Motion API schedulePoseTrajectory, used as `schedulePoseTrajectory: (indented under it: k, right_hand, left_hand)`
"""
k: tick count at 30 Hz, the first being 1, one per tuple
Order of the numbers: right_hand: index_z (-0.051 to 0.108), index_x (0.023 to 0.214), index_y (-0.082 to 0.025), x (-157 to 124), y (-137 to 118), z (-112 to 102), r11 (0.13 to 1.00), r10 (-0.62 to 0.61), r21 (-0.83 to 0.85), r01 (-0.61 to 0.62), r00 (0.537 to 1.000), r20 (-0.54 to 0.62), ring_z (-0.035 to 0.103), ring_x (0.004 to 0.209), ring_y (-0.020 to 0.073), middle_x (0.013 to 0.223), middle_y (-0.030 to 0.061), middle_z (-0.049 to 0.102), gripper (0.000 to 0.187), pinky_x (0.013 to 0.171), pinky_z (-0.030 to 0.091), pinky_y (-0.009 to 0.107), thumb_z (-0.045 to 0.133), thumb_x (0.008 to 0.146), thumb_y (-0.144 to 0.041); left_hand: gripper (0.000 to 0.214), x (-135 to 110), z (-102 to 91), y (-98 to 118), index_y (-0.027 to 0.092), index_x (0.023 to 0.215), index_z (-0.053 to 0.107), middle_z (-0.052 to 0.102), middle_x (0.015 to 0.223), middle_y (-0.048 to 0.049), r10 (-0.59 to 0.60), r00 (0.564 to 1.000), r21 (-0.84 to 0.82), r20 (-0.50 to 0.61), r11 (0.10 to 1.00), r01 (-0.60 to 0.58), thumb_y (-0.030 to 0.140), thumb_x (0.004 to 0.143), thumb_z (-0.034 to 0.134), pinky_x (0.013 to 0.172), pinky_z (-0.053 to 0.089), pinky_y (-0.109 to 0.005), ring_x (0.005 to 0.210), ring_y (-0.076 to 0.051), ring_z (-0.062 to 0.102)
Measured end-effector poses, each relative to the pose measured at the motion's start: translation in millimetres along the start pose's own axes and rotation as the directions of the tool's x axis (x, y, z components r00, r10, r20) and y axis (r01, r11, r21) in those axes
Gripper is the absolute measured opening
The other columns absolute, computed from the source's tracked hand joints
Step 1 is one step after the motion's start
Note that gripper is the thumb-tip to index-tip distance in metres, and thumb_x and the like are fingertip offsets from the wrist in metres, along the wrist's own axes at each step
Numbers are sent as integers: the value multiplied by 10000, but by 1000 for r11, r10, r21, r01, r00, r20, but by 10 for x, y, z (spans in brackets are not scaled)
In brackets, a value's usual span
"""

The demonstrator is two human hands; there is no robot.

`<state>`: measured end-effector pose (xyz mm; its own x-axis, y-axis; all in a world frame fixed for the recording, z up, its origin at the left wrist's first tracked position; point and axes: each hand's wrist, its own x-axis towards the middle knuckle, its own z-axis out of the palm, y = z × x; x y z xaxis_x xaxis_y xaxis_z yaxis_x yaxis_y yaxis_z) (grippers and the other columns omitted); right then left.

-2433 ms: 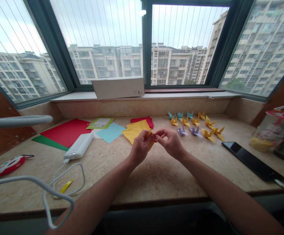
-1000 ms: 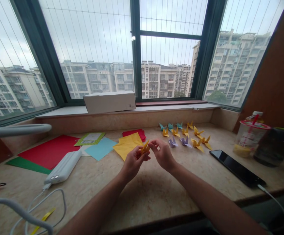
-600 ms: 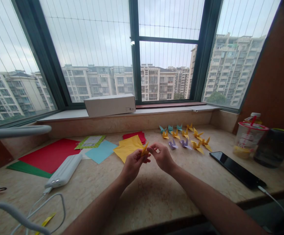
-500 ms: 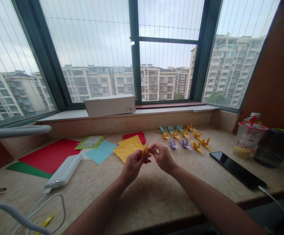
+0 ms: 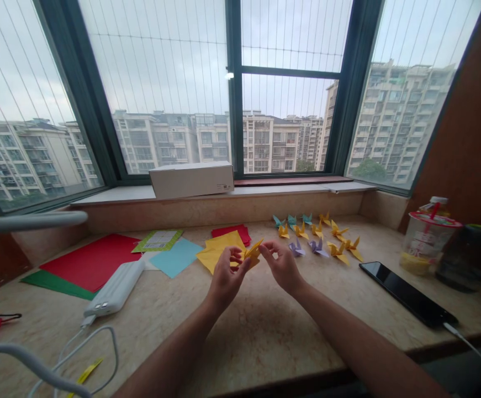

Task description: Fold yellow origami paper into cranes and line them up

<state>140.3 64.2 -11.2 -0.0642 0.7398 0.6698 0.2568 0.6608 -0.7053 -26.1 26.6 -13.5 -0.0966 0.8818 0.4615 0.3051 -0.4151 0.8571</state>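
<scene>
Between my two hands is a small folded yellow paper crane (image 5: 254,252), raised a little above the counter. My left hand (image 5: 228,276) pinches it from the left, thumb in front. The fingertips of my right hand (image 5: 280,264) are closed at the crane's right end. Just behind my left hand lie yellow paper sheets (image 5: 215,251), partly covered by it. Finished paper cranes stand in rows to the right of my hands: teal ones (image 5: 292,221) at the back, several yellow ones (image 5: 338,252), and two purple ones (image 5: 317,247) nearer my right hand.
Red sheets (image 5: 95,260), a green sheet (image 5: 53,283), a light blue sheet (image 5: 176,258) and a white power bank (image 5: 116,287) with cables lie left. At right are a black phone (image 5: 408,293), a plastic cup (image 5: 424,243) and a dark mug (image 5: 470,257). A white box (image 5: 193,181) rests on the sill.
The crane has been turned and now shows more of its spread paper between my hands. My left fingers have shifted around it. The whole view has swung slightly left.
</scene>
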Motion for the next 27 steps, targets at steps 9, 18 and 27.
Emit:
schedulePoseTrajectory:
  k: [9,18,27]
  right_hand:
    - [680,822,-190,-24,-10,9,998,-53,-23,54,996,68,613,729,184,785,41,697,252,696,470,308,575,909,-401]
    - [679,874,-213,-58,-96,11,984,-171,-19,177,967,188,602,749,189,797,36,663,149,713,479,312,601,898,-337]
    - [675,865,-216,-53,-120,2,987,-158,0,160,973,166,605,767,189,815,34,668,106,719,471,307,594,899,-273]
  left_hand:
    - [392,-49,19,26,173,1049,562,687,765,-48,-13,988,50,155,999,6,513,856,576,563,453,-236,689,-177,644]
    - [391,-36,61,-38,172,984,552,708,801,-53,-32,987,-192,156,979,62,540,854,576,604,467,-243,676,-160,648]
    - [365,-51,99,38,202,949,471,718,786,-32,-65,981,-335,183,934,124,542,858,569,694,517,-305,687,-190,701]
